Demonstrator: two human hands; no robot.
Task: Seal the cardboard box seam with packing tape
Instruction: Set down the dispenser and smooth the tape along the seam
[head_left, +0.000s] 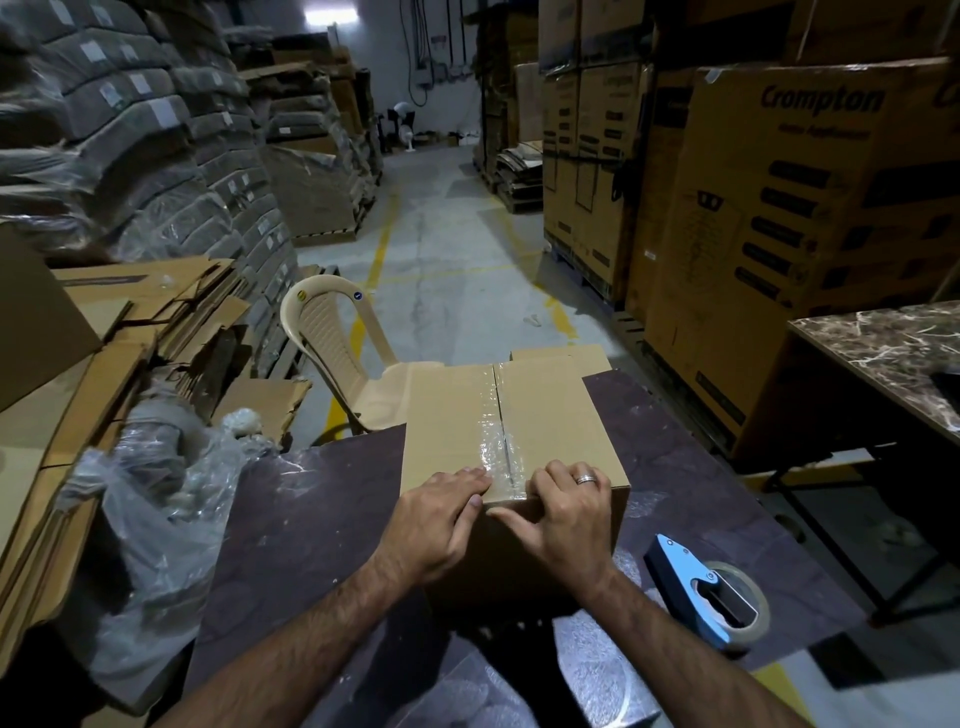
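Your cardboard box (452, 415) sits mid-table on the dark worktop (311, 519), up by its far edge, w/ the lid flaps shut. The seam (497, 400) is the long axis here: it runs straight away from you, near edge to far edge, leaning only slightly. Clear packing tape (491, 436) lies along that same line, smooth at the far end and wrinkled and shiny in the near half, and reaches the near top edge btwn your hands. Both hands are on the box's near edge, close together but not touching, one each side of the seam. Your left hand (441, 519) lies flat, fingers straight, tips on the lid right at the tape. Your right hand (566, 514) has its fingers bent w/ the tips down on the lid, ring showing, thumb stretched left along the front edge toward the other hand; neither hand holds anything. The tape dispenser (711, 597), blue body w/ roll, lies on the worktop to your right, apart from the box, nose pointing away-left. A beige plastic chair (332, 343) stands just beyond the table, crumpled plastic wrap (156, 493) to your left.
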